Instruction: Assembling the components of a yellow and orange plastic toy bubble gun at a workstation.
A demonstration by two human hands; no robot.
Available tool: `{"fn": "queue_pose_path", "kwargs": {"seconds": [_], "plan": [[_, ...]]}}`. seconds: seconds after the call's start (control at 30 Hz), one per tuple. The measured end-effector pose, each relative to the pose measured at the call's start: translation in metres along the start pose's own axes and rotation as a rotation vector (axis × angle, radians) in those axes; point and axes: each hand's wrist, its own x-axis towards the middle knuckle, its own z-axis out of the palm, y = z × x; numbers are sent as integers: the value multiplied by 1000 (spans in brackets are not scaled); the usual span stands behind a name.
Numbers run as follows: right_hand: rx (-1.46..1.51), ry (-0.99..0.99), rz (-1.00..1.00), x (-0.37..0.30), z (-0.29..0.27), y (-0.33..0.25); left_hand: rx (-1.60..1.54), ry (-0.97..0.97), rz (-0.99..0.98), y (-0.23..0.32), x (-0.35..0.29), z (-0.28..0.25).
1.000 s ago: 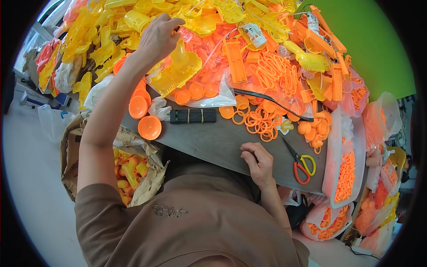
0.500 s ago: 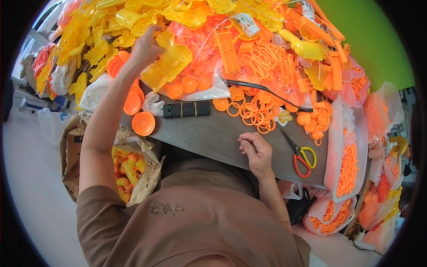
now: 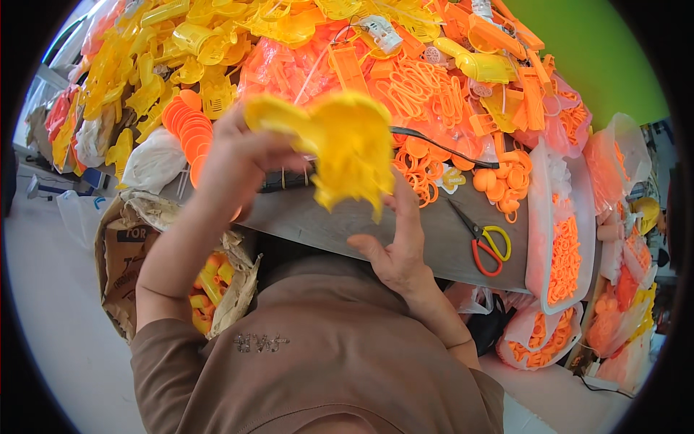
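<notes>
A yellow plastic shell piece [image 3: 350, 148], blurred by motion, is raised above the near part of the table. My left hand [image 3: 249, 155] has its fingers closed on the left end of that piece. Close to the shell's lower right edge is my right hand [image 3: 401, 249], thumb and fingers apart; whether its fingertips touch the shell I cannot tell. Behind the shell, a black rectangular part [image 3: 283, 181] is partly covered. Orange rings [image 3: 419, 177] lie beyond my right hand, and snips with red and yellow handles [image 3: 488, 246] rest to its right.
Yellow shells [image 3: 152, 72] and orange parts [image 3: 426, 90] are heaped across the far side. Orange cups [image 3: 189, 130] are stacked at left. A clear bin [image 3: 535, 239] of small orange pieces stands at right. An open paper sack [image 3: 119, 267] holds yellow parts at lower left.
My left hand has brought the yellow shell from the far heap toward me and to the right. My right hand has opened from a loose curl and turned up beside it.
</notes>
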Motion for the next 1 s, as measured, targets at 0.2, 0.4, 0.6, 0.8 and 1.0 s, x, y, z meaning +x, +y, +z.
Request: {"fn": "queue_pose_path", "kwargs": {"seconds": [0.2,0.4,0.6,0.8,1.0], "plan": [[230,4,273,-17,-30,4,-77,-162,-399,-49,-49,6],[209,-434,581,-19,-64,35,865,-443,472,-83,-64,5],[-388,-304,154,-11,-44,56,1223,-579,664,-112,-44,15],[-469,-256,72,6,-42,66,1124,-458,640,-124,-27,20],[-627,-364,79,43,-58,40,1050,-412,640,-126,-23,15]]}}
